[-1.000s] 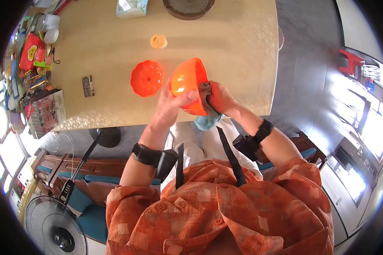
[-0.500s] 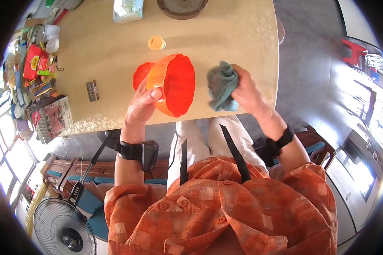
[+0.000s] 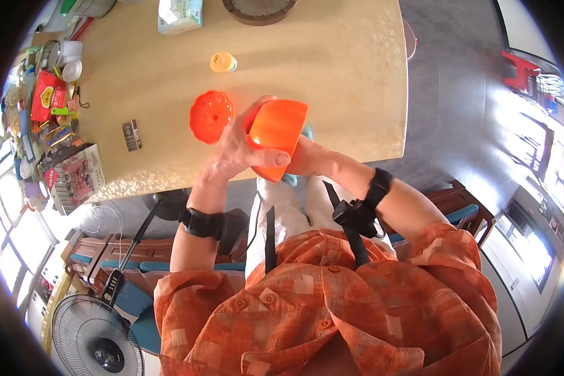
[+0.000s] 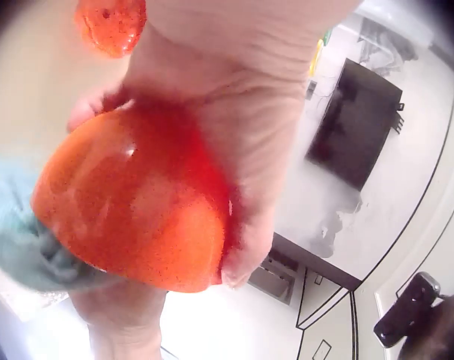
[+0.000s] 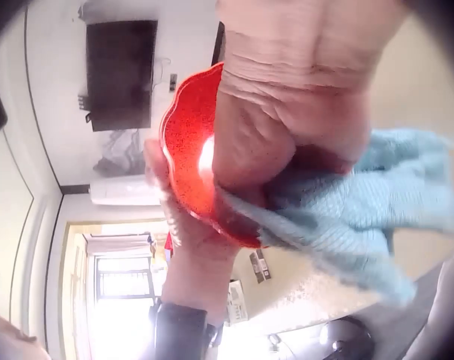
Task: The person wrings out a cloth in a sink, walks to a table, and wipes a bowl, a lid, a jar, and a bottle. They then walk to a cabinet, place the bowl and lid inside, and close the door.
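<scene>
A bowl (image 3: 279,135) sat within the left hand (image 3: 237,149), pinched by thumb and fingers. The right hand (image 3: 309,158) gripped a cloth (image 5: 362,214) at its mouth.

The head view looks down; both wrist views (far closer) share the bowl (image 3: 281,130).

Orange bowl (image 3: 279,128) in left grip (image 3: 241,147), right grip (image 3: 308,156) at rim, scalloped dish (image 3: 211,117) nearby.
</scene>
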`<state>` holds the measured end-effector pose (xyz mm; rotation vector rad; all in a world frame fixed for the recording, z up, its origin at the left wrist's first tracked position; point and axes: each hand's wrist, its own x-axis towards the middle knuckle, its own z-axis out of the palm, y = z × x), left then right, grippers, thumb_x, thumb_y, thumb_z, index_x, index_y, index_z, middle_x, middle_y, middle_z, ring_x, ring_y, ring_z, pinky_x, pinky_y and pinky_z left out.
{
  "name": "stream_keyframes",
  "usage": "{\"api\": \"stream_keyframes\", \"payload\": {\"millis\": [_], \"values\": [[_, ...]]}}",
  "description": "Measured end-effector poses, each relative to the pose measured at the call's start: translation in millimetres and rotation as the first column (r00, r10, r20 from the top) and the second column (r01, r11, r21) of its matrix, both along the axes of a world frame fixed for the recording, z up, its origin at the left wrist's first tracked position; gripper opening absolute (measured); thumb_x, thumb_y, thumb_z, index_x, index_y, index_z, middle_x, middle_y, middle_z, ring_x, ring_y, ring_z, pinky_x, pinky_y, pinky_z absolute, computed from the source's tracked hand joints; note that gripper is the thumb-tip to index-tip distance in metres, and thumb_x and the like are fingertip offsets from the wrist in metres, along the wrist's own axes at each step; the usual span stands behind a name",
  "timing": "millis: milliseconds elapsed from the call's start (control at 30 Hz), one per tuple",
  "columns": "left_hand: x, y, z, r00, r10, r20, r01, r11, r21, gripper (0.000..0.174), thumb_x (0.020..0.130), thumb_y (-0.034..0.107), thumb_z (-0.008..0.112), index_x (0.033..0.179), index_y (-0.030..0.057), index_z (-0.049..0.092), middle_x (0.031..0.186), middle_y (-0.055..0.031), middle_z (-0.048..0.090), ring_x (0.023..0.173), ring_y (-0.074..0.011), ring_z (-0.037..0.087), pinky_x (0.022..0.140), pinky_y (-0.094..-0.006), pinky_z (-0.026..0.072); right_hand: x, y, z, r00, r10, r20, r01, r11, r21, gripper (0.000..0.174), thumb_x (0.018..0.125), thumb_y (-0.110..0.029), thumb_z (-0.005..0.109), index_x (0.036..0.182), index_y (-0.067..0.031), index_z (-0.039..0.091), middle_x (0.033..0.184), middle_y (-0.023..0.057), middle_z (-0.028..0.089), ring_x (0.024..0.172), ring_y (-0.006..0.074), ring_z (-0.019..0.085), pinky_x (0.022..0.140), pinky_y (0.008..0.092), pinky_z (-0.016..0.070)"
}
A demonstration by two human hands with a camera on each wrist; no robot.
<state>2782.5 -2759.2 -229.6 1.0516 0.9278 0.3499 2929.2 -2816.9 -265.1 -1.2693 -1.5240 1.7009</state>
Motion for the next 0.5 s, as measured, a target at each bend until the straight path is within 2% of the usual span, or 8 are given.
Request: {"api": "stream_keyframes", "payload": {"millis": [67, 133, 200, 233, 300, 333, 400, 500], "values": [[-4, 3, -1, 0.999, -0.035, 0.029, 0.034, 0.999, 0.033, 0.093, 0.051, 0.038, 0.079, 0.126, -0.0005, 0.041, 0.114, -0.0088, 0.053, 0.107, -0.0197, 0.049, 0.093, -0.0322, 0.0370, 10, -1, 10, 0.955, -0.029, -0.295, -0.062, 0.953, -0.296, 0.034, 0.077, -0.011, 0.059, 0.110, -0.0077, 0.054, 0.104, 0.0082, 0.060, 0.100, 0.0215, 0.056, 0.085, 0.0319, 0.0436], [-12, 7, 1, 0.996, -0.075, 0.055, 0.071, 0.995, 0.071, 0.092, 0.052, 0.037, 0.080, 0.127, -0.0005, 0.040, 0.115, -0.0093, 0.053, 0.109, -0.0200, 0.049, 0.094, -0.0326, 0.0377, 26, 3, 20, 0.956, 0.062, -0.288, -0.161, 0.928, -0.336, 0.033, 0.079, -0.010, 0.057, 0.112, -0.0070, 0.054, 0.101, 0.0053, 0.061, 0.096, 0.0181, 0.056, 0.084, 0.0308, 0.0432], [-23, 10, 6, 0.948, 0.273, 0.165, -0.256, 0.960, -0.115, 0.092, 0.053, 0.038, 0.081, 0.127, -0.0002, 0.040, 0.118, -0.0094, 0.052, 0.107, -0.0202, 0.051, 0.091, -0.0322, 0.0409, 44, -2, 9, 0.859, 0.375, -0.348, -0.501, 0.755, -0.423, 0.030, 0.081, -0.009, 0.056, 0.111, -0.0037, 0.054, 0.095, 0.0040, 0.062, 0.092, 0.0159, 0.057, 0.083, 0.0292, 0.0442], [-32, 16, 7, 0.948, 0.274, 0.164, -0.258, 0.959, -0.114, 0.092, 0.053, 0.038, 0.081, 0.127, -0.0002, 0.040, 0.118, -0.0094, 0.052, 0.107, -0.0202, 0.051, 0.091, -0.0322, 0.0409, 53, -8, 9, 0.858, 0.376, -0.349, -0.503, 0.755, -0.421, 0.030, 0.081, -0.009, 0.056, 0.111, -0.0037, 0.054, 0.095, 0.0040, 0.062, 0.092, 0.0159, 0.057, 0.083, 0.0292, 0.0442], [-49, 26, 8, 0.885, 0.357, 0.298, -0.292, 0.926, -0.241, 0.095, 0.055, 0.041, 0.079, 0.129, -0.0014, 0.036, 0.118, -0.0096, 0.051, 0.108, -0.0203, 0.051, 0.091, -0.0316, 0.0416, 70, -19, 12, 0.952, -0.032, -0.306, -0.167, 0.780, -0.602, 0.028, 0.081, -0.009, 0.056, 0.108, -0.0007, 0.056, 0.090, 0.0037, 0.062, 0.085, 0.0116, 0.057, 0.077, 0.0251, 0.0453], [-50, 26, 8, 0.886, 0.359, 0.293, -0.296, 0.925, -0.238, 0.095, 0.055, 0.041, 0.079, 0.129, -0.0014, 0.036, 0.118, -0.0096, 0.051, 0.108, -0.0203, 0.051, 0.091, -0.0316, 0.0416, 78, -18, 13, 0.950, -0.029, -0.311, -0.173, 0.781, -0.600, 0.028, 0.081, -0.009, 0.056, 0.108, -0.0007, 0.056, 0.090, 0.0037, 0.062, 0.085, 0.0116, 0.057, 0.077, 0.0251, 0.0453], [-49, 23, 8, 0.876, 0.377, 0.302, -0.299, 0.914, -0.275, 0.096, 0.058, 0.043, 0.077, 0.130, -0.0020, 0.033, 0.119, -0.0098, 0.051, 0.109, -0.0204, 0.050, 0.092, -0.0322, 0.0410, 88, -10, 23, 0.796, -0.399, -0.455, -0.004, 0.748, -0.663, 0.028, 0.081, -0.007, 0.056, 0.108, 0.0010, 0.056, 0.091, 0.0056, 0.062, 0.081, 0.0087, 0.056, 0.073, 0.0224, 0.0454], [-29, 16, 11, 0.859, 0.396, 0.324, -0.305, 0.905, -0.297, 0.096, 0.057, 0.044, 0.077, 0.130, -0.0022, 0.034, 0.119, -0.0103, 0.050, 0.111, -0.0205, 0.048, 0.093, -0.0327, 0.0397, 69, 16, 59, 0.747, -0.402, -0.530, 0.198, 0.895, -0.400, 0.028, 0.080, -0.007, 0.058, 0.107, 0.0017, 0.055, 0.092, 0.0053, 0.062, 0.078, 0.0073, 0.056, 0.071, 0.0227, 0.0464]]}}
